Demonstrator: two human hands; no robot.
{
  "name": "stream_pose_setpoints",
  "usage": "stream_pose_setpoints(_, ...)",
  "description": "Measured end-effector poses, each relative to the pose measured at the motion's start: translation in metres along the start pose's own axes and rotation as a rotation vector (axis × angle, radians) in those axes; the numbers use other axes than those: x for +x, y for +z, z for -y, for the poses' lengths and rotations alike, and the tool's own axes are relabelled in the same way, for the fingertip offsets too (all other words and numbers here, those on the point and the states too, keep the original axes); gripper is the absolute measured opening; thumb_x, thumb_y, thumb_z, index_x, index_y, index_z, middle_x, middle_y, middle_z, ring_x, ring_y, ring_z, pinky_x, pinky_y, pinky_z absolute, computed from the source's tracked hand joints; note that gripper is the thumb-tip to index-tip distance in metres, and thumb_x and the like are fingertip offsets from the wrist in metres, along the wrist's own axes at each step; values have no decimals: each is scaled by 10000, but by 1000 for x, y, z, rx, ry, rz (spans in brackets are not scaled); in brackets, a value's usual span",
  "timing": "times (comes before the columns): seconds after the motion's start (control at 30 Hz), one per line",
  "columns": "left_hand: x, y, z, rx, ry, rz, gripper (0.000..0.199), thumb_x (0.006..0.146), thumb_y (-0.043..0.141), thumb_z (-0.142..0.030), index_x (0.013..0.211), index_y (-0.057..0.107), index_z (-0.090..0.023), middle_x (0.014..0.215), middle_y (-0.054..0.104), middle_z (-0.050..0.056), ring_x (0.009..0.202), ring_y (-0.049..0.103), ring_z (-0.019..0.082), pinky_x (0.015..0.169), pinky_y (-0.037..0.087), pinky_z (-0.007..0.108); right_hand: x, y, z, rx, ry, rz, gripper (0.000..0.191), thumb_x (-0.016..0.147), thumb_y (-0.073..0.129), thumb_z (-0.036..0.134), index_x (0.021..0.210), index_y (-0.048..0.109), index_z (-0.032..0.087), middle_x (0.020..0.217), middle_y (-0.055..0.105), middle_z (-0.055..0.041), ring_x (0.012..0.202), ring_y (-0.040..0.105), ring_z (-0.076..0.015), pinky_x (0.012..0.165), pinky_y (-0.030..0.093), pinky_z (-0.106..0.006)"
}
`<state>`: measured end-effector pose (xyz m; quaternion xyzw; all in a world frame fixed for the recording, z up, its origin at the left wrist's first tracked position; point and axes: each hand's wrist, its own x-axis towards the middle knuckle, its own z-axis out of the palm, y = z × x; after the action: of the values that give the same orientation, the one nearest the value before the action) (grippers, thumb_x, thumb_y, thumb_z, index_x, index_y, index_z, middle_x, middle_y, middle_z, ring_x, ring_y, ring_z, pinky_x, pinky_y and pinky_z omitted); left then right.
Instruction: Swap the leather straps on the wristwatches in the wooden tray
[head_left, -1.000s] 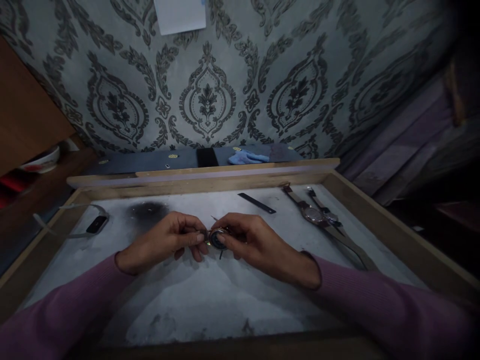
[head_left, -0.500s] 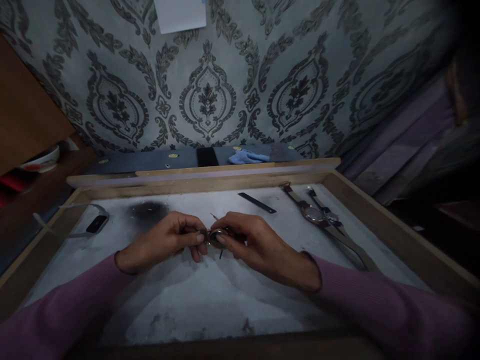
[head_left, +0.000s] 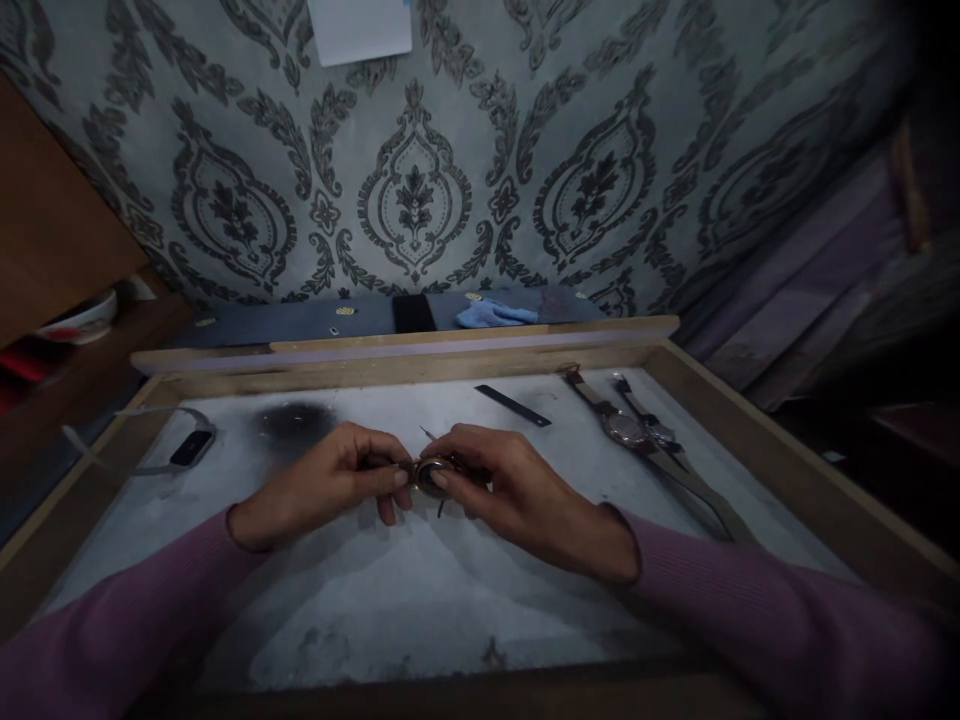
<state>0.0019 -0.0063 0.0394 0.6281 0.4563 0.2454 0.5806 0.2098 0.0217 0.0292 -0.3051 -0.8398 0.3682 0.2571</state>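
Note:
A small round watch (head_left: 430,478) with a shiny rim is held between my two hands, over the middle of the white-bottomed tray. My left hand (head_left: 330,480) pinches its left side between thumb and fingers. From the right, my right hand (head_left: 517,490) grips the case, its thumb lying on the round face and its fingers curled behind. A thin pointed piece (head_left: 427,433) sticks out above the watch, partly hidden by the right fingers. Behind my right hand lies a flat dark strip (head_left: 513,405).
Two strapped watches (head_left: 626,428) lie at the tray's right. A grey-strapped smartwatch (head_left: 192,448) rests at the left. Wooden walls (head_left: 420,358) edge the tray. Beyond are a blue cloth (head_left: 496,313) and a black flat object (head_left: 413,313). A bowl (head_left: 86,318) stands far left.

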Motion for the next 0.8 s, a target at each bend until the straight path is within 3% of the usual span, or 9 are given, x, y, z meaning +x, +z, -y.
stream_pose_setpoints(0.3,-1,0,-3,108,19,-35,199,820,553,-255,806,675,-99,700,662,38,546,587,108,552,461,220,-3,1,3,36,-3,-19,165,887,528,190,946,666,122,776,629,-41,614,548,-108,540,405,-220)
stream_pose_setpoints(0.53,0,3,-2,145,-26,-56,207,791,539,-267,741,657,-104,673,650,34,512,573,104,525,440,217,-5,13,-4,281,142,-3,175,901,532,283,895,627,136,666,615,-15,517,528,-87,482,416,-196)
stream_pose_setpoints(0.8,4,4,8,114,-32,-58,205,789,543,-274,715,644,-112,647,633,20,491,553,92,493,421,196,-4,18,-5,423,266,4,137,872,547,250,864,607,127,573,549,19,453,491,-68,388,368,-152)
